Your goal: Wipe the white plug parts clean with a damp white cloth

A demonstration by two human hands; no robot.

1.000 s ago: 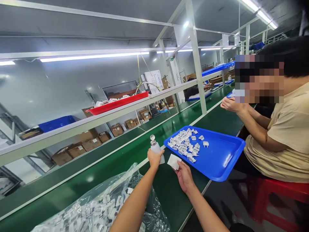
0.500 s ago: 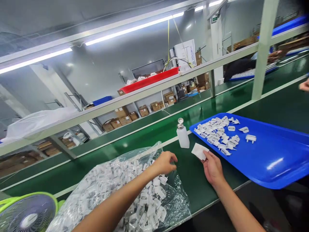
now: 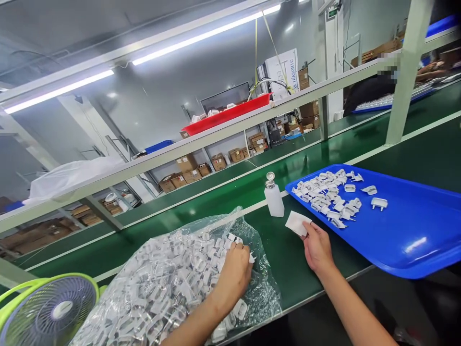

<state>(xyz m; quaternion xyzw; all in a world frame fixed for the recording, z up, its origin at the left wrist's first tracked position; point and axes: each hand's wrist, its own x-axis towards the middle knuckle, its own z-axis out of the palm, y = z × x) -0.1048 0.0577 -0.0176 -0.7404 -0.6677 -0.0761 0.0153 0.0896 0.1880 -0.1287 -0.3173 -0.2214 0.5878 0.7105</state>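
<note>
My left hand (image 3: 236, 271) is in the mouth of a clear plastic bag (image 3: 268, 283), its fingers curled down on the small white plastic parts (image 3: 162, 283) heaped there. The fingertips are partly hidden, but they appear closed on one part. Between the thumb and fingers of my right hand (image 3: 317, 247) is a folded white wipe (image 3: 298, 223), held above the green bench. A white pump bottle (image 3: 274, 201) with a metal top stands upright just behind the wipe. To the right, a blue tray (image 3: 406, 240) bears similar white parts (image 3: 331, 192), mostly clustered at its left end.
A green fan (image 3: 54, 310) stands at the lower left. Behind the green bench (image 3: 295, 278) runs a rail (image 3: 223, 124) carrying a red tray (image 3: 230, 115). An upright post (image 3: 408, 81) rises at the right. Another person's hand (image 3: 430, 71) shows at the far right.
My left hand has moved down and left from above the bag's mouth onto the white parts, its fingers closing. My right hand still holds the wipe in nearly the same place.
</note>
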